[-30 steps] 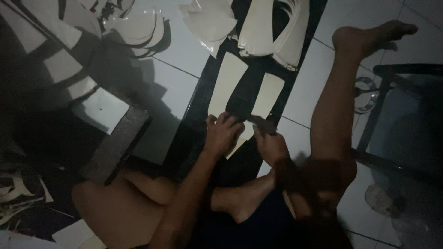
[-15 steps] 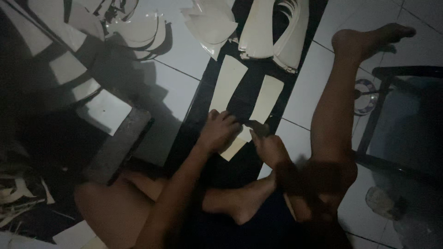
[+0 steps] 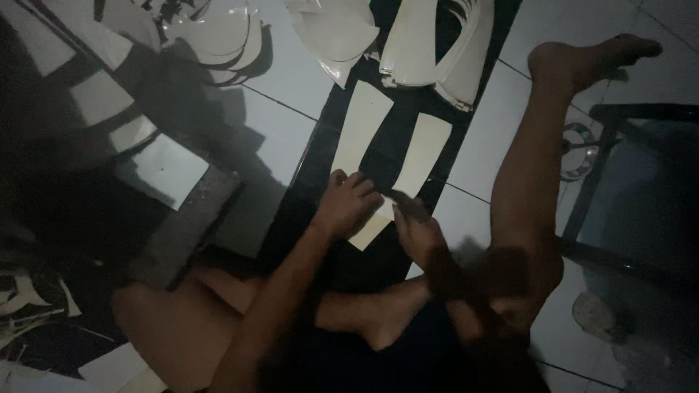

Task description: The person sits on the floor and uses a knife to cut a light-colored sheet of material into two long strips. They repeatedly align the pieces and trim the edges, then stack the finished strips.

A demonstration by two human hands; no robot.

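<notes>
Two cream strips lie on a black mat (image 3: 397, 131) on the tiled floor: a left strip (image 3: 362, 124) and a right strip (image 3: 422, 149). My left hand (image 3: 348, 207) lies flat on their near ends, fingers spread, pressing down. My right hand (image 3: 421, 236) is just to the right, at the near end of the right strip, closed around a small dark tool (image 3: 395, 196) whose tip touches the strip. The dim, blurred view hides the tool's shape. My legs frame the mat.
Stacks of curved cream cut pieces (image 3: 437, 44) and another pile (image 3: 335, 33) lie at the mat's far end. More cream sheets (image 3: 164, 171) sit at left by a dark block (image 3: 193, 218). A dark metal frame (image 3: 641, 182) stands at right, scraps (image 3: 22, 298) at far left.
My right hand has drawn slightly toward me along the right strip. My left hand keeps pressing in nearly the same place.
</notes>
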